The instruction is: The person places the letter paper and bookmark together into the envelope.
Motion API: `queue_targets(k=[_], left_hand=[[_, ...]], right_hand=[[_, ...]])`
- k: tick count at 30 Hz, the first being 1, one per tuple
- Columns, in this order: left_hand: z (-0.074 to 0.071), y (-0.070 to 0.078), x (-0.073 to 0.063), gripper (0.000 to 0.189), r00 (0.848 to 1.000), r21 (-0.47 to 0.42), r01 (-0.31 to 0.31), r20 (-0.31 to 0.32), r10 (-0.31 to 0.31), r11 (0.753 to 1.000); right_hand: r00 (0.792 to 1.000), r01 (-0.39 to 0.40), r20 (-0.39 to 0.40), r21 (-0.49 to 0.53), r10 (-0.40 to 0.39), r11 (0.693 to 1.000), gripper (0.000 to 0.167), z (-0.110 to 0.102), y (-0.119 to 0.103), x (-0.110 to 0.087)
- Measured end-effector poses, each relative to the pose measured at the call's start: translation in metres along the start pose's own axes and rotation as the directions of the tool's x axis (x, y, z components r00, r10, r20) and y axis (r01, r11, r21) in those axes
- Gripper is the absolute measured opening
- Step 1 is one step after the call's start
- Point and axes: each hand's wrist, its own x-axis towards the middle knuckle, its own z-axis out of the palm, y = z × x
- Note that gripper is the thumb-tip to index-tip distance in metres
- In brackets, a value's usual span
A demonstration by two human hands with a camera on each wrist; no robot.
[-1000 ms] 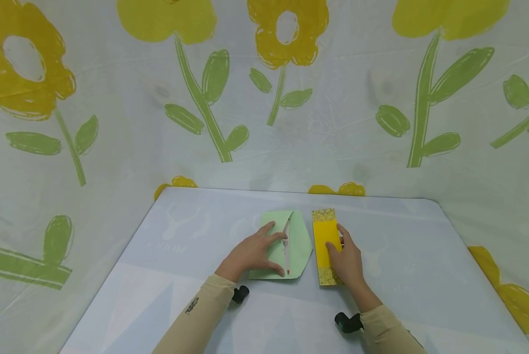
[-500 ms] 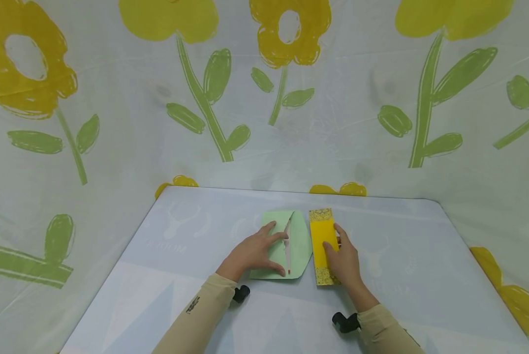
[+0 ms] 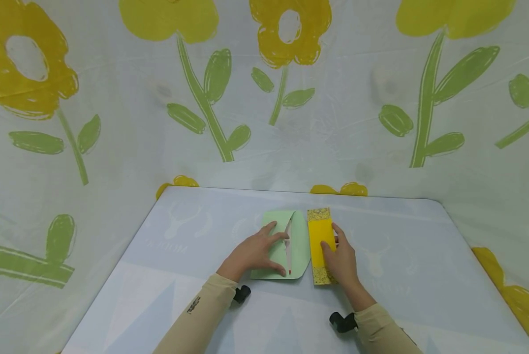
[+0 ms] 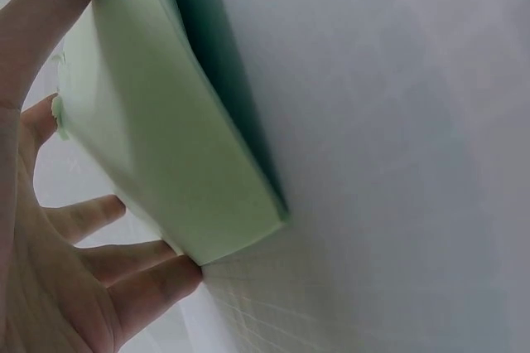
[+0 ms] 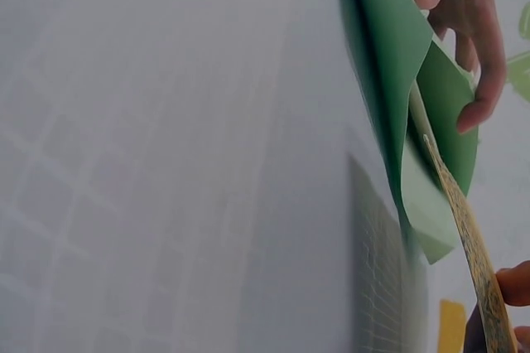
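Observation:
A pale green envelope (image 3: 297, 241) lies on the table in the head view, its slit gaping along the flap. My left hand (image 3: 252, 253) spreads across it, thumb at the near side and index fingertip at the slit. Between these digits the envelope's face (image 4: 166, 137) bows up in the left wrist view. Just right of it, my right hand (image 3: 344, 260) holds a long yellow card (image 3: 321, 238) with gold patterned ends, thumb on top and fingers behind. Seen from the right wrist, the tip of the card (image 5: 468, 229) overlaps the gap between flap and envelope body.
Both hands work over a pale blue-white table (image 3: 202, 216) with faint printed patterns. A black wrist camera (image 3: 343, 322) sits below the right wrist, another black camera (image 3: 242, 293) below the left. Behind the table hangs a white curtain (image 3: 335, 137) printed with yellow flowers.
My right hand has shifted a little left with the yellow card, narrowing the space to the envelope's flap. The left hand and the envelope stay almost where they were.

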Motion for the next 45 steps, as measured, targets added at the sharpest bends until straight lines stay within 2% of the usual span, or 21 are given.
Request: queue_targets(k=[16, 33, 45], left_hand=[[0.0, 0.0, 0.0, 0.095, 1.0, 0.0, 0.014, 0.0, -0.014, 1.0], [0.0, 0.001, 0.0, 0.096, 1.0, -0.008, 0.023, 0.005, -0.023, 1.0], [0.001, -0.001, -0.001, 0.094, 1.0, -0.01, 0.001, -0.01, -0.001, 1.0]], right_hand=[[1.0, 0.011, 0.003, 0.011, -0.011, 1.0, 0.064, 0.004, -0.005, 0.0], [1.0, -0.013, 0.001, 0.003, 0.013, 1.0, 0.065, 0.012, -0.012, -0.001], [1.0, 0.027, 0.005, 0.011, -0.027, 1.0, 0.064, 0.015, -0.011, 0.001]])
